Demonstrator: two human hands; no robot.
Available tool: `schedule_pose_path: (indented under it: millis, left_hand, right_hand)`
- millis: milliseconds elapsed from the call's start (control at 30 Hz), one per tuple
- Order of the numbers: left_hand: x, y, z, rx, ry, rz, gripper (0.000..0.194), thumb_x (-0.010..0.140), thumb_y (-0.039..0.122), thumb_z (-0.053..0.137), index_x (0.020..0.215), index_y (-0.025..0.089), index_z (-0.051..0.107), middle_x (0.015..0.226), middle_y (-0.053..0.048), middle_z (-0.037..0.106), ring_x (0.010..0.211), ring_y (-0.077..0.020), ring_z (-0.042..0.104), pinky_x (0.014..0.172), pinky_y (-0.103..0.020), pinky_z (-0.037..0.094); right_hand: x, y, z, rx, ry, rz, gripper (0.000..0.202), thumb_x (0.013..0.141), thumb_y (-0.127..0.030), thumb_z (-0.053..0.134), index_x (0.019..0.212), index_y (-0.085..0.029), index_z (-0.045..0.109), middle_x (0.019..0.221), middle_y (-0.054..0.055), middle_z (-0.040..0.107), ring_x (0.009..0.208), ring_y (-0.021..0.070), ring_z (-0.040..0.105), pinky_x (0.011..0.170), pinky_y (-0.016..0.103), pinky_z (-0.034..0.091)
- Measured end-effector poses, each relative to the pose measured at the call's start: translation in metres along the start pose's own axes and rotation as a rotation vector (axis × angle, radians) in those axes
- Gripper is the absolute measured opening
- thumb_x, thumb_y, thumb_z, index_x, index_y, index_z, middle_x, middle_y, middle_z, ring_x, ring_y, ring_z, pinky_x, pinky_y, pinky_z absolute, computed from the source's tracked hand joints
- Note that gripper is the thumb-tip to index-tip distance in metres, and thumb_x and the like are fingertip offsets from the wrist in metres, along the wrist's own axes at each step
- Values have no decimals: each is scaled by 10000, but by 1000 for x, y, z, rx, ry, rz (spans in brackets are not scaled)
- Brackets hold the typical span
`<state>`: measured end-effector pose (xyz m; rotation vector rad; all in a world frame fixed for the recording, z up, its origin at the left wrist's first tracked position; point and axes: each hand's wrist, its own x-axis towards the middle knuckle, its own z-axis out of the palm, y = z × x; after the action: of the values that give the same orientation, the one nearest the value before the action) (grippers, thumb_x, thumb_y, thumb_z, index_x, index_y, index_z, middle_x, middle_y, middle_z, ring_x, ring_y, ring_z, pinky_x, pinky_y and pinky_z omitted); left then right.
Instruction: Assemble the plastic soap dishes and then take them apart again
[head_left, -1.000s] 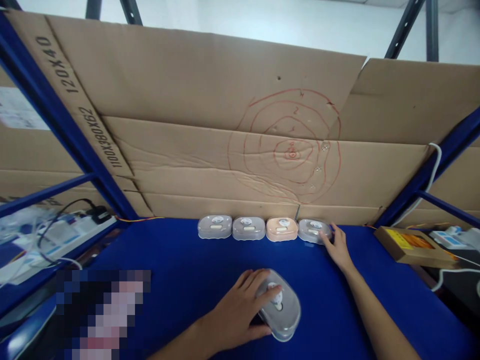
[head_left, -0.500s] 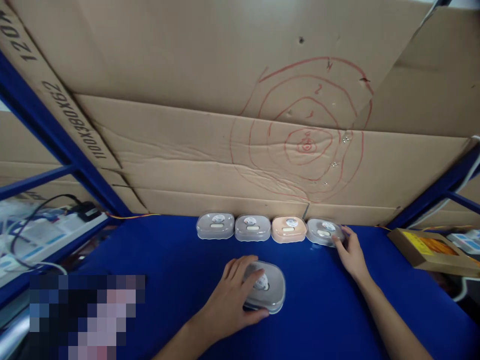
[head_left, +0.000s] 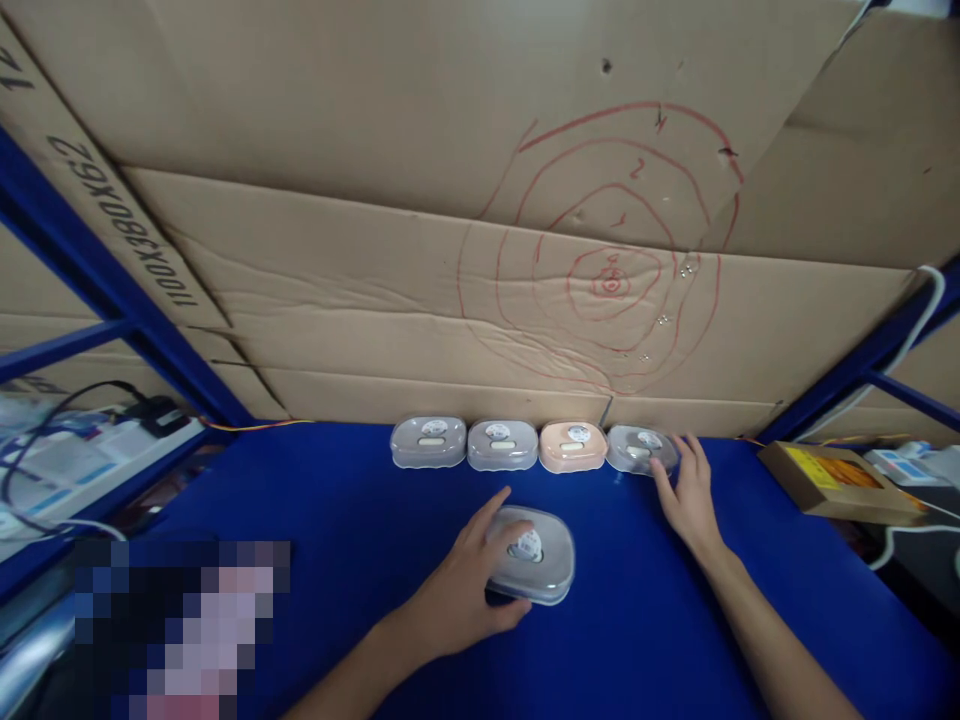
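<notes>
My left hand [head_left: 469,590] is at a grey lidded plastic box [head_left: 551,565] near the middle of the blue table. Its fingers are spread, one blurred over the lid, and the thumb lies by the near edge. Along the back stands a row of similar boxes: a left grey box [head_left: 429,455], a second grey box [head_left: 501,458], a peach box [head_left: 573,460] and a right grey box [head_left: 622,458]. My right hand [head_left: 691,500] has its fingers apart around the right end of that last box, thumb at its near edge. Each lid bears a round white sticker.
A cardboard wall [head_left: 337,260] with red target rings rises behind the row. Blue rack posts [head_left: 172,310] stand at both sides. Power strips [head_left: 97,460] and cables lie at left, an open-topped cardboard box [head_left: 840,485] at right. A pixelated patch covers the lower left.
My left hand has loosened, its fingers spreading from the near grey box. The right grey box sits straighter in the row, and my right hand's fingers have opened slightly. The view has shifted slightly.
</notes>
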<state>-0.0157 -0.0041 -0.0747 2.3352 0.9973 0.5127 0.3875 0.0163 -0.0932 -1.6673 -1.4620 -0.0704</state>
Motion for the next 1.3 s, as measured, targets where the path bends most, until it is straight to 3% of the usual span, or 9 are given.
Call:
schedule_pose_path:
  millis: [133,200,267,467,667,800,933,1133,1300]
  left_hand:
    - [10,-3,4,50,-35,41,904,768,208,900,1569,343,504,1672,-148,370,1526,-401,430,1226,-632,402]
    - [13,-3,9,72,-24,58,923,756,252,932,1568,338,501,1632,-150,417,1510,-405,440,1213,-638,403]
    - [13,-4,12,71,-7,46,925,771,298,939,1575,331,482,1620,-152,429,1494,-399,453,1197,-630,415]
    - [4,-13,12,-30,34,-32,1289,695,259,996,1693,339,185,1625,-153,466,1457,-376,494,1196,-633,399]
    - [2,-20,12,-62,27,-78,1386,617,282,1041,1692,308,167,1641,-187,456,1434,-412,518,1166,-644,426]
    - [-1,-22,14,-39,51,-88,1404,596,281,1054,1678,299,160,1631,-186,465,1456,-411,506,1197,-635,401]
    - [-6,-14,15,-24,-83,91,1335,602,409,1048,1661,292,244,1557,-167,531,1416,-405,534,1196,-582,410]
    - [-15,6,19,115,-251,428,683,990,401,760,1576,333,416,1370,-82,664,1147,-265,672,1024,-374,478]
    - [-17,12,17,119,-255,425,752,945,535,786,1546,278,414,1418,-124,633,1196,-296,649,1024,-404,463]
  right_hand:
    - [-42,-80,8,76,-335,-293,553,1056,-560,536,1541,-294,540,1611,111,552,1509,289,509,1237,499,448]
    - [-61,-111,16,95,-625,-565,740,1003,-611,628,1625,-252,448,1661,164,489,1556,343,448,1242,562,432]
    - [-71,-127,22,93,-693,-678,881,953,-648,694,1662,-225,385,1679,198,455,1582,386,400,1253,626,395]
    - [-72,-109,26,125,-649,-548,867,933,-607,748,1640,-234,414,1644,194,500,1517,350,506,1204,528,495]
    - [-70,-99,25,255,-561,-550,739,973,-626,685,1572,-244,482,1554,174,592,1447,335,578,1178,494,526]
    - [-54,-85,20,299,-437,-371,586,1020,-594,612,1507,-276,540,1519,154,614,1412,338,606,1148,505,543]
    - [-44,-72,24,244,-346,-194,425,1024,-480,629,1407,-296,612,1454,129,659,1348,334,656,1112,533,568]
    - [-53,-74,32,196,-539,-299,560,954,-462,758,1469,-321,588,1576,110,586,1455,318,581,1169,518,545]
    - [-51,-80,33,72,-671,-365,615,1026,-452,677,1597,-333,481,1682,104,488,1576,321,439,1275,620,388]
